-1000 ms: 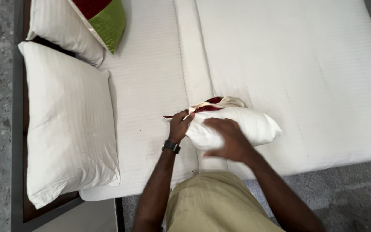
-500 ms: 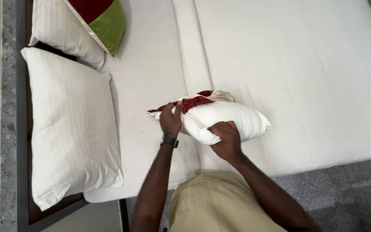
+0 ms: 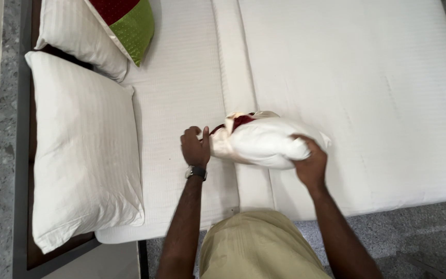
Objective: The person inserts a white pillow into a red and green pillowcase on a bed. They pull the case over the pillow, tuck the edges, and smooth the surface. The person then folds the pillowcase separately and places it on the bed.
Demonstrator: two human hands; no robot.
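White cushion insert (image 3: 264, 147) on mattress (image 3: 388, 103) near front edge, soft, light, squashy; red cover (image 3: 236, 123) bunched at its left end; my left hand (image 3: 195, 148) pinches cover mouth; right hand (image 3: 309, 165) wraps insert's right end; I judge best hold at ends.

Both arms outstretched, left hand (image 3: 195, 147) curled, right hand (image 3: 311, 164) apparently clenched, fingertips hidden.
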